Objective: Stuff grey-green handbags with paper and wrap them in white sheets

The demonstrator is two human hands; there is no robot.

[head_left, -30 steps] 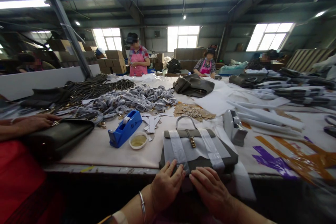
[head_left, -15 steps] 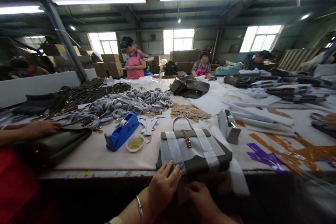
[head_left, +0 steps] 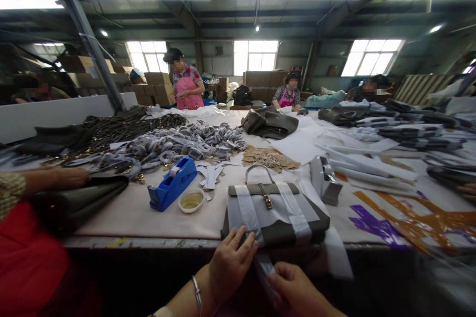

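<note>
A dark olive handbag (head_left: 275, 235) lies at the table's near edge, its handle (head_left: 259, 167) standing up at the back. Pale sheeting covers much of its flap, and two whitish tape bands run over it on either side of the gold clasp (head_left: 268, 201). With fingers stretched, my left hand (head_left: 232, 262) rests on the bag's lower left, by one band. My right hand (head_left: 293, 282), below the bag's front edge, pinches a strip of translucent tape (head_left: 265, 266). That strip stretches from the bag's lower edge down to my fingers.
Left of the bag stand a blue tape dispenser (head_left: 173, 185) and a small dish (head_left: 191, 200); a grey dispenser (head_left: 326, 181) is at right. Wrapped straps (head_left: 189, 141) are heaped behind. A co-worker's hand (head_left: 70, 178) touches a dark bag (head_left: 82, 198) at left.
My right hand has moved down and to the right, drawing the tape strip into clearer view. My left hand stays in place. At left, the co-worker's arm has shifted slightly.
</note>
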